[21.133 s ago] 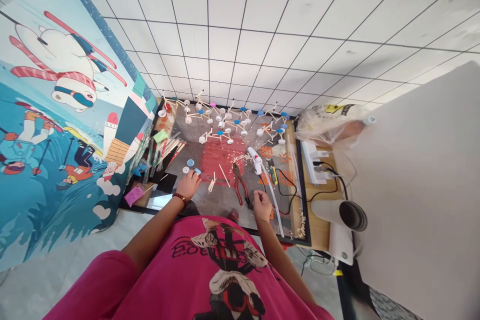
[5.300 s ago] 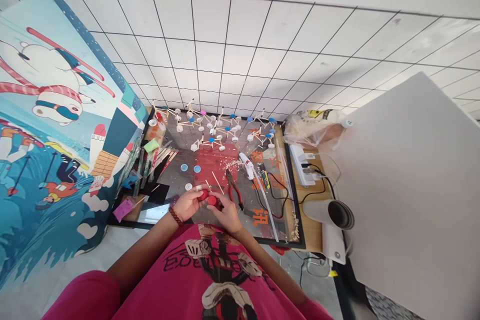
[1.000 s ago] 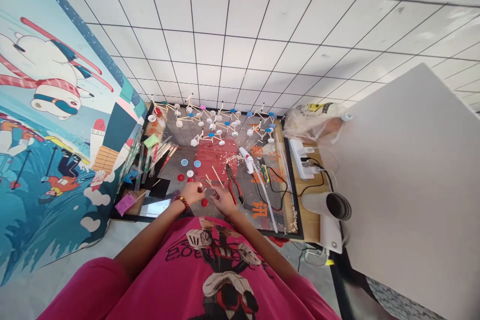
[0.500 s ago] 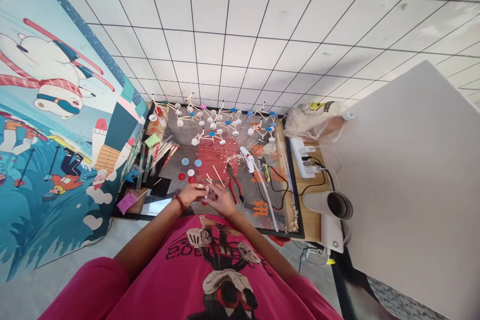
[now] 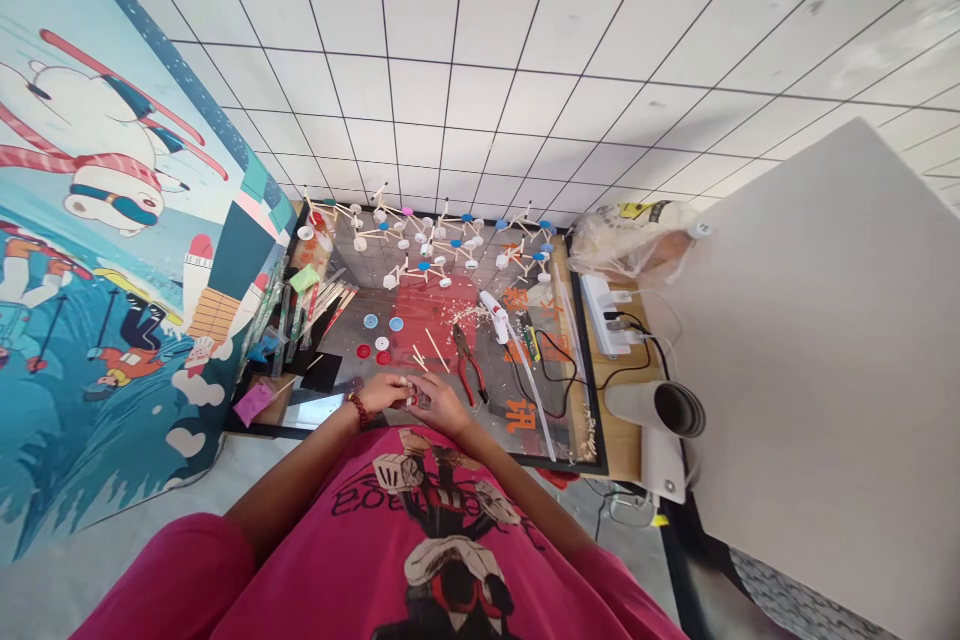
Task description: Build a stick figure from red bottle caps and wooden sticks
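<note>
My left hand (image 5: 384,391), with a beaded bracelet (image 5: 359,408) on its wrist, and my right hand (image 5: 444,406) meet at the table's near edge. Both have their fingers bent and pinched together around something small; white and red bits show between them, but its kind is mostly hidden. Just beyond the fingertips lie short wooden sticks (image 5: 419,358) and one longer stick (image 5: 437,350). Plastic discs lie up and left of my hands: red ones (image 5: 364,352), a white one (image 5: 382,344) and blue ones (image 5: 370,321). Red-handled pliers (image 5: 470,366) rest right of my right hand.
Several wheeled stick frames (image 5: 424,268) line the table's back. A white glue gun (image 5: 494,316), clear rod (image 5: 534,390) and yellow cutter (image 5: 533,344) lie right. Bundled sticks (image 5: 327,312) and a pink packet (image 5: 254,404) are left. A power strip (image 5: 604,315) and stacked cups (image 5: 660,409) stand right.
My fingers have closed in tighter around the small piece, which is now more covered. My right hand's fingers have shifted slightly; things on the table stay put.
</note>
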Available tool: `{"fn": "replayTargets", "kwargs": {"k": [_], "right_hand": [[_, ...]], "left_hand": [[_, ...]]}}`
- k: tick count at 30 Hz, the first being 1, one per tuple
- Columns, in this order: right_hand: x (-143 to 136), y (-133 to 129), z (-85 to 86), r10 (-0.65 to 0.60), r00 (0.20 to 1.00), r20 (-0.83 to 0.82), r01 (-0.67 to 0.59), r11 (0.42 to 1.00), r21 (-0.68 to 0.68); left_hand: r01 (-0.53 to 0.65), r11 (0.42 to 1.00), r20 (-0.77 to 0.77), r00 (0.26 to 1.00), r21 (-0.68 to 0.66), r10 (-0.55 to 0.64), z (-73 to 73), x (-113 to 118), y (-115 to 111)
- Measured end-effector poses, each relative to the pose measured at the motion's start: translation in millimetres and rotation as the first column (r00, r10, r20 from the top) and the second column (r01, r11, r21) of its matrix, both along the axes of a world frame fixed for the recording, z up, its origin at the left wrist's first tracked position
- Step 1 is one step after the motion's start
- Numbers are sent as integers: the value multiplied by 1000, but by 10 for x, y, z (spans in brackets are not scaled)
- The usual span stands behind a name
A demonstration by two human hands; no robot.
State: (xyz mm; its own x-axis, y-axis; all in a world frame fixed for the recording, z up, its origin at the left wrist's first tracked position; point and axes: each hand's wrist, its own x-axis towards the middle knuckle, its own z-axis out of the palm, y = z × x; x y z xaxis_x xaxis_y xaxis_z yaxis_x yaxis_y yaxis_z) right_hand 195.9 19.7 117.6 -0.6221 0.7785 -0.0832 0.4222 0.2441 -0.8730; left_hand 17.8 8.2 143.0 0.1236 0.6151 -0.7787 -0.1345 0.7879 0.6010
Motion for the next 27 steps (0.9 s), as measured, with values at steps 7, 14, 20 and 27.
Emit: {"fn": "replayTargets", "kwargs": {"k": [7,14,20,27], "right_hand": [[31,51,-38,-44,998,33,44,999,-23],[24,46,-4,27,999,41,-26,999,-20],[-14,46,37,50,993,104,-50,999,-6],[-17,407,152,-40,926,375,42,999,3]], "left_hand": [[-119,991,43,992,-53,121,34,-22,-63],[-142,987,61,987,-72,147,80,0,-82],[-176,981,46,982,-86,181,75,7,-68],[-281,956,-44,960,-80,278,33,-96,-41]]}}
